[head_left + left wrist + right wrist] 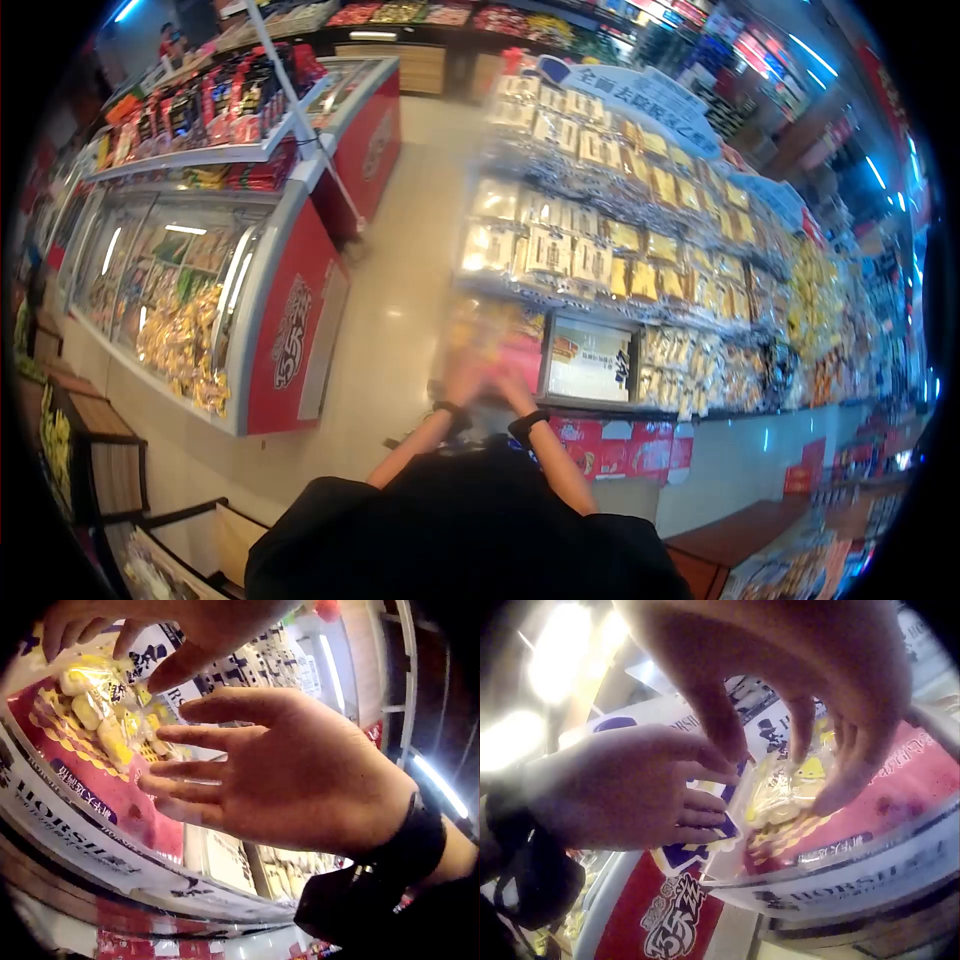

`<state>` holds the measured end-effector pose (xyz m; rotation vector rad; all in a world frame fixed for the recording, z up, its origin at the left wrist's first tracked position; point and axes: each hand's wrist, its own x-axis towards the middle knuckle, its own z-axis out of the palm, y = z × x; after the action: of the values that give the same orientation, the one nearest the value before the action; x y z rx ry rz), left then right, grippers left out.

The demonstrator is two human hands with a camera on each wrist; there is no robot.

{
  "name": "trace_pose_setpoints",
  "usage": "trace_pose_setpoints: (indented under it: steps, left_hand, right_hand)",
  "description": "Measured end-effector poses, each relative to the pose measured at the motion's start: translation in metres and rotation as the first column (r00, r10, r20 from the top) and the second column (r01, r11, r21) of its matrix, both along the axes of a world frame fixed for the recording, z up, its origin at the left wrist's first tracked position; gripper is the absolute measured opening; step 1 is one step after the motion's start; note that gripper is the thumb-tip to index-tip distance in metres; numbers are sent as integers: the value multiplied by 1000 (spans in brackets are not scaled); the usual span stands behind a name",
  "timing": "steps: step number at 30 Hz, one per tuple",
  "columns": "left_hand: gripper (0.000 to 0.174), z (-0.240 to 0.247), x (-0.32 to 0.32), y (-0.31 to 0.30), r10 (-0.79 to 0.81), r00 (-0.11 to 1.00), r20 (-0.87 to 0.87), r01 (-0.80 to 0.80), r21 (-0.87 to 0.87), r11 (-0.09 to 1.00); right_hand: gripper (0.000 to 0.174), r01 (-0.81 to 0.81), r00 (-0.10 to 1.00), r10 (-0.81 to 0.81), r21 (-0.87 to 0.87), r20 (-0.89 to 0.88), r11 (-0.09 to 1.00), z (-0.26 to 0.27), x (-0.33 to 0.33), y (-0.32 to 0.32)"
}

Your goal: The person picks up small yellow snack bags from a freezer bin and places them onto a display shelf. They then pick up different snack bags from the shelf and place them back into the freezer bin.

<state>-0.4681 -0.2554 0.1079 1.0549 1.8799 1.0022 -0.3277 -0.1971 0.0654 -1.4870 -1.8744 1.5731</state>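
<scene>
A clear, glossy packet with yellow print and pale pieces inside (105,720) (780,791) lies on a pink printed package (522,358) (131,814) (900,780) in a white-fronted bin. My right hand (513,390) (300,772) (802,652) is over the packet, thumb apart from the spread, slightly bent fingers. Its fingertips reach the packet's edge; whether they press on it cannot be told. Beside it, my left hand (465,382) (187,626) (630,787) hangs with loosely bent, separated fingers, and no object shows in its grasp. The head view blurs both hands.
Tiered shelves of packets (600,210) rise ahead and to the right, with a white sign panel (590,355) in the lowest row. Red-sided freezers (300,340) stand at the left, across a tiled aisle (400,250). Wooden display stands (110,460) are at the lower left.
</scene>
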Motion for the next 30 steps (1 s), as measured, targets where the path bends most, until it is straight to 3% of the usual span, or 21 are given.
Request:
trace_pose_setpoints:
  steps: [1,3,6,7,8,9,11,12,14,16,17,20,21,22,23,24,25,26,27,28,30]
  left_hand:
    - [61,-8,4,6,18,982,-186,-17,9,1000]
    - [65,41,3,12,43,995,-93,-56,-140,989]
    - [69,36,16,9,174,985,-19,-175,-46,983]
    - [69,24,20,9,226,974,13,-226,40,973]
    - [69,5,23,7,273,961,38,-276,122,953]
    - [58,-39,32,6,350,937,21,-349,-39,936]
    - [51,-27,44,-5,273,919,285,-257,-94,962]
    - [48,-19,42,2,219,887,407,-202,-84,976]
    - [33,-50,62,10,298,928,222,-331,125,935]
    - [28,-49,64,20,469,883,24,-457,275,846]
    - [26,-65,66,21,440,898,14,-434,199,879]
    - [25,-157,56,26,279,960,-31,-278,45,960]
    - [22,-113,64,26,429,795,430,-493,43,869]
    - [24,-142,67,24,382,911,154,-390,23,921]
    - [28,-121,72,24,459,738,494,-540,24,841]
    - [28,-85,63,13,424,695,581,-381,-202,902]
    - [24,-65,58,9,361,745,561,-321,-174,931]
    - [21,-68,60,5,313,746,587,-345,-61,937]
    - [21,-76,63,1,258,748,611,-363,53,930]
    - [20,-78,57,-6,131,799,587,-251,127,960]
    - [20,-102,55,-10,158,878,452,-289,238,927]
  right_hand:
    - [30,-31,992,30,-7,-122,1000,2,0,8]
    - [29,-73,964,70,-1,-256,997,2,6,18]
    - [28,-120,948,79,-116,-308,986,-52,21,38]
    - [31,-272,951,288,138,-111,952,-38,23,43]
    - [32,-280,945,267,-44,-188,959,-14,20,45]
    - [34,-277,943,217,-240,-251,930,18,17,40]
    - [37,-288,936,134,-491,-326,822,10,33,43]
    - [37,-289,933,147,-440,-328,850,9,33,47]
    - [35,-268,933,157,-333,-325,904,9,41,52]
    - [31,-149,966,152,33,-208,988,-69,60,103]
    - [30,-138,986,154,195,-69,971,-86,70,121]
    - [32,-117,992,126,222,-26,968,-17,42,120]
    - [34,-195,978,209,343,-5,919,-18,36,116]
    - [36,-269,956,293,462,20,845,-16,32,111]
    - [38,-333,926,374,576,51,747,-19,30,109]
    - [42,-425,901,420,416,108,804,-34,33,112]
    - [40,-454,887,415,215,203,865,-36,25,111]
    - [34,-413,904,408,507,127,757,-69,31,107]
    - [30,-332,940,336,394,61,857,-58,31,93]
    - [26,-218,975,223,215,2,952,-38,26,76]
    - [22,-22,999,18,-106,-43,994,17,13,35]
